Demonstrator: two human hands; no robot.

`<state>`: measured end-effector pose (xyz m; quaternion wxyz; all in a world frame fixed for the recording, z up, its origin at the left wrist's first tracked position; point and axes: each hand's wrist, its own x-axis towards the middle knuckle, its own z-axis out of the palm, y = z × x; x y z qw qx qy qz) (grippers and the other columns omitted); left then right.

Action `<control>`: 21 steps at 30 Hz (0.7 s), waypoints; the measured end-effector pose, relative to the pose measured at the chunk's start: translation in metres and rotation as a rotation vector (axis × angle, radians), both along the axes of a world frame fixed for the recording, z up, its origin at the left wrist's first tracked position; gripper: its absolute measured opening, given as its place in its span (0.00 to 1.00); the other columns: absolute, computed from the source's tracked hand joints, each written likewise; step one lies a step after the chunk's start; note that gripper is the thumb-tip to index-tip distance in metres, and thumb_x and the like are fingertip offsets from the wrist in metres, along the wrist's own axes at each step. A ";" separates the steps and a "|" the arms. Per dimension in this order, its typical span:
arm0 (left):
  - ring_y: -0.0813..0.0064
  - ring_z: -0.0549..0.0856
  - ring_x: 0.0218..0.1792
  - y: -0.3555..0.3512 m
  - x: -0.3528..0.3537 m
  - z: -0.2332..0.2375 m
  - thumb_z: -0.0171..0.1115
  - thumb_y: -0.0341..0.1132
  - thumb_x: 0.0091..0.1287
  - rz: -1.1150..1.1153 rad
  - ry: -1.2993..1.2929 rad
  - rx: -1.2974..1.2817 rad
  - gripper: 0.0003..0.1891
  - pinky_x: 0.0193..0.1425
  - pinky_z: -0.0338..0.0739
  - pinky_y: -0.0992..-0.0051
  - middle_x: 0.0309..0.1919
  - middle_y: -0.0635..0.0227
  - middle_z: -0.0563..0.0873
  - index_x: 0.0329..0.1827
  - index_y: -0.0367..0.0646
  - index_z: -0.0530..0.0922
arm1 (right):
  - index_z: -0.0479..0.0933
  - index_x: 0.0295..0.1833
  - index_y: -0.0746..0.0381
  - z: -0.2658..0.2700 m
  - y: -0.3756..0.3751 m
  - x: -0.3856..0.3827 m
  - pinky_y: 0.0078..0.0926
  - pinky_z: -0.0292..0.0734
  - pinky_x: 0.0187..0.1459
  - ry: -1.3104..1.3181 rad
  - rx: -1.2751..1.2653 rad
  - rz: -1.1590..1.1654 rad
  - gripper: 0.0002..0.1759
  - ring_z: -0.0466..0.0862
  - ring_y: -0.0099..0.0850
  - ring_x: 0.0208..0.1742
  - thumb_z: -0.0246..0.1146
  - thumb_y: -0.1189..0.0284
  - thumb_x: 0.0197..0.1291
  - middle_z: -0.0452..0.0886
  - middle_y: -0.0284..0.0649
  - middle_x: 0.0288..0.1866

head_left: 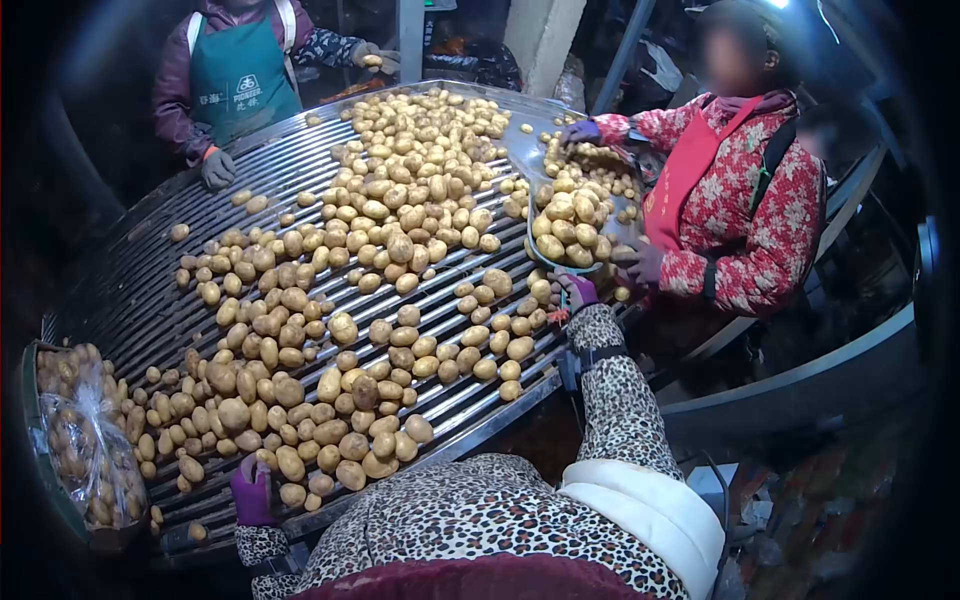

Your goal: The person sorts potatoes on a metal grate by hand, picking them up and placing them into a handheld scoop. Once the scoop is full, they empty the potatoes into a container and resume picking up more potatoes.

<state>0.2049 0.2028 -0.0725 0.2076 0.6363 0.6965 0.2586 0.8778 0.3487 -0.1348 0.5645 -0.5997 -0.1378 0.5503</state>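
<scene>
My left hand (253,492), in a purple glove, is at the near edge of the slatted metal table beside several potatoes (291,463). Its fingers look extended, and nothing shows in them. My right arm reaches forward. At its end my right hand (577,291), also in a purple glove, is closed at the near rim of a basket (541,256) heaped with potatoes (572,222); the fingertips are partly hidden. A small red-orange item (559,315), too small to identify, shows by that glove. Loose potatoes (400,247) cover much of the slats.
A co-worker in a red floral jacket (745,200) stands at the right, one gloved hand (640,262) by the basket. Another co-worker, in a green apron (240,80), stands across the table. A box (28,400) with plastic-covered potatoes sits at the left edge.
</scene>
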 end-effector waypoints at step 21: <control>0.56 0.87 0.39 -0.001 0.002 -0.002 0.62 0.34 0.66 0.049 -0.116 0.012 0.14 0.45 0.80 0.64 0.38 0.50 0.86 0.50 0.36 0.81 | 0.77 0.47 0.56 0.099 -0.017 -0.158 0.15 0.75 0.28 -0.111 -0.079 0.474 0.14 0.79 0.19 0.33 0.68 0.60 0.62 0.78 0.27 0.35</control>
